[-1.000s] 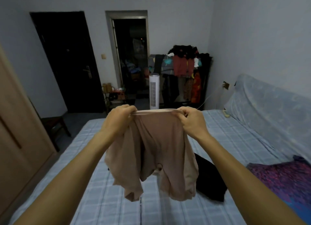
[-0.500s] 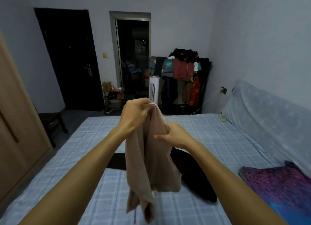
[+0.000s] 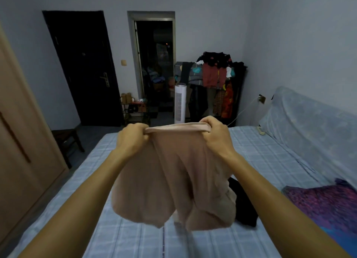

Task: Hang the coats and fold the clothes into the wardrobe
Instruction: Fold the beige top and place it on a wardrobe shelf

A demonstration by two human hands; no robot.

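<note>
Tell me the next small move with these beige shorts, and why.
Probably lower them flat onto the bed. The left hand and right hand grip the waistband of the beige shorts, stretched taut, legs hanging free above the sheet; the dark garment lies rightward, so aim left of it.

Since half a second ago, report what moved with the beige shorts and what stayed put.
The right hand moved up and out to the right, and the left hand drew left, pulling the beige shorts from a bunched hang into a waistband stretched flat between both fists. Both hands kept their grip. The black garment stayed on the bed.
</note>
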